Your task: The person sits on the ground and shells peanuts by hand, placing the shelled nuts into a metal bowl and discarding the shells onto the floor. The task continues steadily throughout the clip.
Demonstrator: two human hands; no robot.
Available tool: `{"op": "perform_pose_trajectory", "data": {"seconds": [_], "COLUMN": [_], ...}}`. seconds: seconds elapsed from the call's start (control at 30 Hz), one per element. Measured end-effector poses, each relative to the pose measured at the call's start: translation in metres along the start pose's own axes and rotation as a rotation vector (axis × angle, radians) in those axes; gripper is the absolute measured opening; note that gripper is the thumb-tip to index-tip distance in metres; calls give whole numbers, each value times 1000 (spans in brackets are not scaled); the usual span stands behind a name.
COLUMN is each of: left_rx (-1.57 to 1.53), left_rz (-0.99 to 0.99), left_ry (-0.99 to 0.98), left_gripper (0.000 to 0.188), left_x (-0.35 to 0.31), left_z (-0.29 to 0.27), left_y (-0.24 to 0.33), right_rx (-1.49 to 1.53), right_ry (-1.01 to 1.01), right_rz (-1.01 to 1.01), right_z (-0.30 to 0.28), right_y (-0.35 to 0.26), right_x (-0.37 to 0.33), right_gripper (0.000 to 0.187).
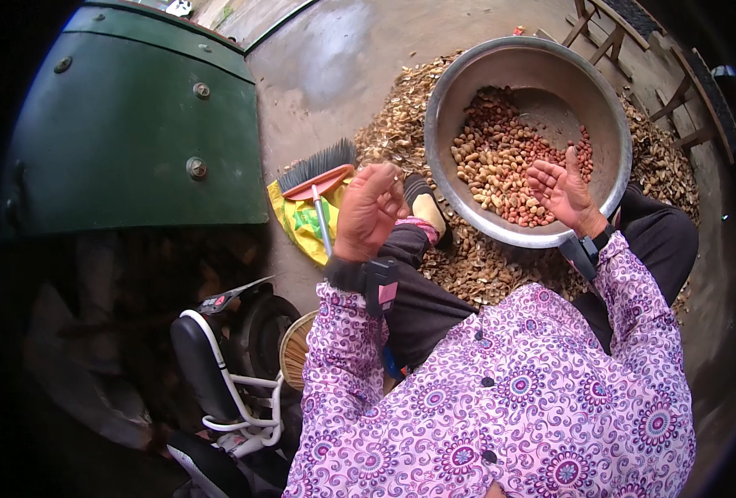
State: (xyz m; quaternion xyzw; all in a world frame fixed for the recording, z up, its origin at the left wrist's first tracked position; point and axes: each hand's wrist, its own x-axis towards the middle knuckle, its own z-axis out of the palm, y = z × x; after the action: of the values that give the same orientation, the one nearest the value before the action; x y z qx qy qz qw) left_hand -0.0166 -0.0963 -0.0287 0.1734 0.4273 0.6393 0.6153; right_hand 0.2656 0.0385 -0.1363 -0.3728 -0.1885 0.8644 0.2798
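A large round metal basin (436, 178) holds unshelled peanuts (492, 170) on its left side and reddish shelled peanut kernels (542, 149) toward the middle and right. Over its near right part is my right hand (565, 195), thumb raised and fingers apart, with nothing seen in it. My left hand (370, 214) is held up left of the basin, fingers curled in toward the thumb. A tiny pale spot shows at its fingertips, too small to name. Broken peanut shells (467, 270) lie heaped around and below the basin. Both wrists wear dark bands with small devices.
Left of my hand, a broom (322, 178) with a pink head rests on a yellow bag (293, 220). A green metal panel (136, 133) stands at the left. A white-framed black seat (210, 365) is at lower left. Wooden benches (692, 100) stand at upper right.
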Motion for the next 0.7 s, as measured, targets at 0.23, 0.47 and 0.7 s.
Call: {"op": "perform_pose_trajectory", "data": {"seconds": [0.23, 0.47, 0.7], "left_rx": [170, 212, 113], "left_rz": [-96, -67, 102], "left_ry": [2, -57, -45], "left_gripper": [11, 11, 13], "left_x": [15, 30, 30], "left_z": [18, 6, -5], "left_y": [-1, -4, 15], "right_rx": [-219, -1499, -2037], "right_ry": [116, 122, 38], "right_rz": [10, -249, -348], "right_z": [-14, -38, -26], "right_y": [-2, 17, 35], "right_x": [8, 28, 27], "right_gripper": [47, 29, 18]}}
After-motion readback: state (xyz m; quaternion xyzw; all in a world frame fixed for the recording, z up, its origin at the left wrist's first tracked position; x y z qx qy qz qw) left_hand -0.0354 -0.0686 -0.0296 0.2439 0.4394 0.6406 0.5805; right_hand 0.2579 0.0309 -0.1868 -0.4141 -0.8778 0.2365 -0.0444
